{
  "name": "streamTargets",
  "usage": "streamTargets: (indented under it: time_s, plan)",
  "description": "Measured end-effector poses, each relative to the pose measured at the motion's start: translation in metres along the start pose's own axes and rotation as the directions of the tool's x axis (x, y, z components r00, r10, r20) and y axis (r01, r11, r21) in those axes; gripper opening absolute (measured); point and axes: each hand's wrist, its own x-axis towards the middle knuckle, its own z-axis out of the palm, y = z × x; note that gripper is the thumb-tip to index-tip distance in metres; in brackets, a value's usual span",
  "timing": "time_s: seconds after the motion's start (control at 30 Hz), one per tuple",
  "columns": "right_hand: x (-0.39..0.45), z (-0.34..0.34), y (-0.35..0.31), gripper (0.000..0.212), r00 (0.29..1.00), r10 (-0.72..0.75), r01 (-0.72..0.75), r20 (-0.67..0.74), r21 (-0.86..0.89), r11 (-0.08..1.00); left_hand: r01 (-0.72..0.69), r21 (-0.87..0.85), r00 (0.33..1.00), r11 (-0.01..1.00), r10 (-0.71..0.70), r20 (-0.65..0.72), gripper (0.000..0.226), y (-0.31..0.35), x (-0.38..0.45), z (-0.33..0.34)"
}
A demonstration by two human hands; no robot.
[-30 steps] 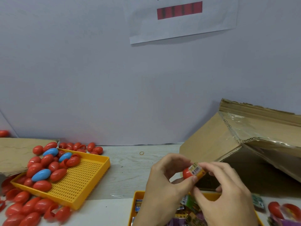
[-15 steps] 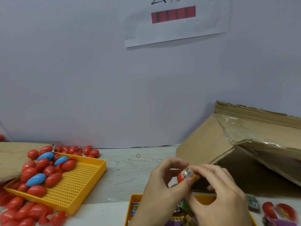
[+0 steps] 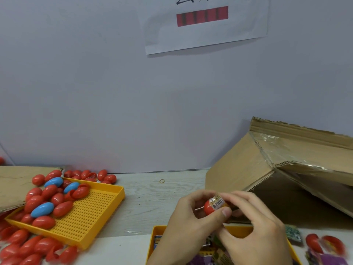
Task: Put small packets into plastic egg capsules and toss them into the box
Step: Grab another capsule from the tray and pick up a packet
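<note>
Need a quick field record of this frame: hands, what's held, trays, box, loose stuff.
left hand: grips red egg capsule between thumb and fingers
right hand: pinches barcoded packet at the capsule's opening
packet state: part of it shows outside the capsule
left tray: yellow, perforated; red and blue capsules piled at its far-left end
near tray: yellow, under the hands, holds packets
box: cardboard, right of hands, open side toward the person
loose capsules: red, on the table beside the left tray
rubber band: on table, near wall
</note>
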Motion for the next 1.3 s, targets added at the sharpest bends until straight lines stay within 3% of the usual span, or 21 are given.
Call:
streamTargets:
  time_s: [0.47, 0.6, 0.93, 1.17, 1.3]
  plan:
    - [0.000, 0.004, 0.000, 0.059, 0.997, 0.053, -0.050, 0.049, -0.067, 0.996, -0.016, -0.002, 0.998, 1.000, 0.016, -0.055, 0.004, 0.005, 0.000, 0.003]
    - [0.000, 0.005, -0.001, 0.060, 0.999, 0.028, -0.024, 0.024, -0.148, 0.989, -0.010, -0.001, 0.999, 1.000, 0.010, -0.043, 0.004, 0.003, 0.001, 0.006]
    - [-0.002, 0.005, -0.002, 0.056, 1.000, 0.023, -0.022, 0.014, -0.109, 0.994, 0.027, 0.095, 0.998, 0.995, -0.033, 0.055, 0.018, 0.004, -0.002, -0.006]
    - [-0.001, 0.002, 0.000, 0.053, 0.999, 0.031, -0.031, 0.022, -0.021, 0.999, -0.014, 0.015, 1.000, 1.000, 0.013, 0.010, 0.013, 0.006, -0.002, -0.003]
    - [-0.002, 0.002, 0.001, 0.054, 0.999, 0.039, -0.038, 0.033, -0.021, 0.999, -0.006, -0.012, 0.997, 1.000, 0.007, 0.072, 0.014, 0.007, -0.002, -0.005]
